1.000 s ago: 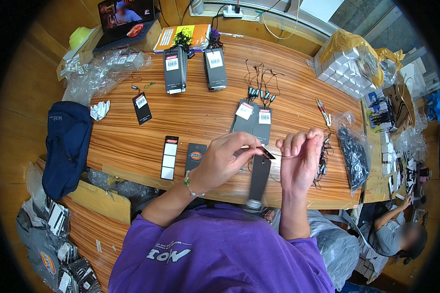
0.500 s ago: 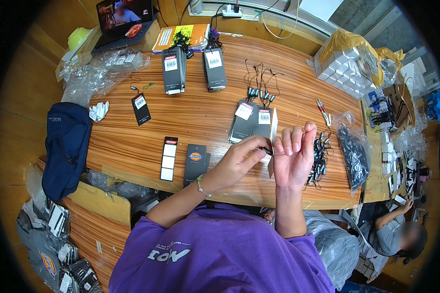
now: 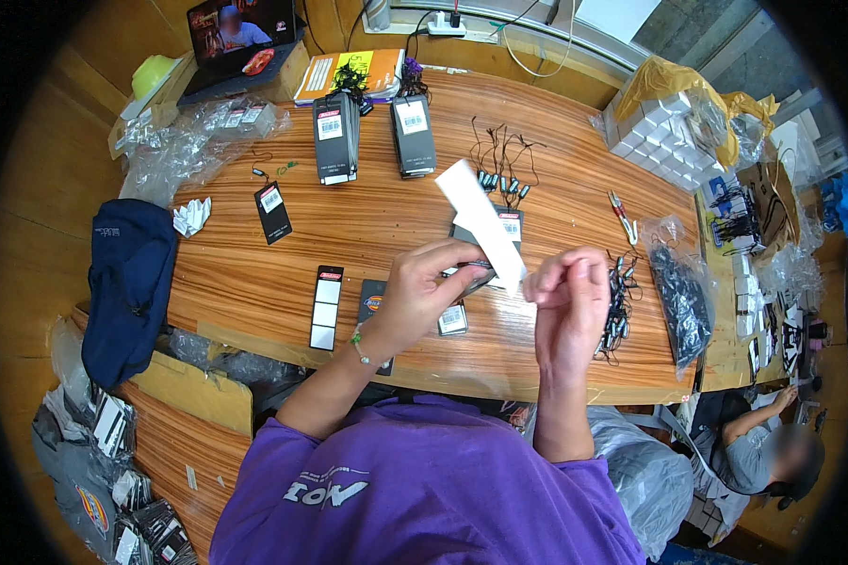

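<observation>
A motion-blurred white tag point(image 3: 485, 229) slants above the grey tags point(image 3: 513, 227) on the table point(image 3: 254, 273), between the hands. The left hand point(image 3: 426, 294) pinches a small dark piece point(image 3: 481, 273); the right hand point(image 3: 573, 299) is loosely curled, though whether it grips anything I cannot tell. Black cords point(image 3: 618, 313) lie heaped just right of it.

A long white tag point(image 3: 492, 235) (blurred) slants in midair.

Your left hand point(image 3: 429, 294) pinches a dark tag point(image 3: 481, 277); a white strip point(image 3: 482, 226) just beside your right hand point(image 3: 572, 299) leans toward eleven o'clock. Navy bag point(image 3: 130, 287) at nine.
</observation>
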`<state>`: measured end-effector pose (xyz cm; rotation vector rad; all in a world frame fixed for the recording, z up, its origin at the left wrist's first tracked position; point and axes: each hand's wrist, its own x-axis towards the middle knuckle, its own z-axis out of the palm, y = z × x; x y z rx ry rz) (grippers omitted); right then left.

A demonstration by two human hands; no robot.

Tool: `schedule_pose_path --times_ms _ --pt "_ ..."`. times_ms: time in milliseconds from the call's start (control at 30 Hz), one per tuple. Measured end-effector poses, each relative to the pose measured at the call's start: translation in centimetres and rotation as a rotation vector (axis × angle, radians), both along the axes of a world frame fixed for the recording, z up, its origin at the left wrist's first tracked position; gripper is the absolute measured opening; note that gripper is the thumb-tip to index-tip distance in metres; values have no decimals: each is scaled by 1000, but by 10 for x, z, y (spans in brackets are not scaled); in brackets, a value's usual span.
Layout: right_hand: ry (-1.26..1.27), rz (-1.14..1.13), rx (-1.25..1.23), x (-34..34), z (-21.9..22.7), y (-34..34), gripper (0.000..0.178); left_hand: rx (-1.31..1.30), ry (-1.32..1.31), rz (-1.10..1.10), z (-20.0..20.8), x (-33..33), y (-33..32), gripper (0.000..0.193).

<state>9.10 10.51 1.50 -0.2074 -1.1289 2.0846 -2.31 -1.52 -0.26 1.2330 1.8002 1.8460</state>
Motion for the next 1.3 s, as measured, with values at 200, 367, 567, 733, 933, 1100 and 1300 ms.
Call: schedule_pose_path --times_ms 200,367,567,733,933,1100,1300 --pt "-57 285 -140 -3 2 -17 14 12 217 27 19 -4 -6 13" --pt "155 227 -146 0 -1 -11 13 -110 84 33 29 -9 -14 14" --pt "64 113 -311 -2 -6 -4 13 -65 -123 -80 41 -11 -24 14" --pt "-46 134 16 2 -2 -16 12 78 -393 -148 36 -11 -27 17" --pt "-326 211 230 -1 10 -19 17 71 -386 -144 30 -10 -24 20" --pt "-308 181 272 -1 11 -20 22 8 -355 -133 32 -8 -23 19" --pt "-317 180 254 -2 8 -18 20 -32 -415 -138 30 -7 -22 18"
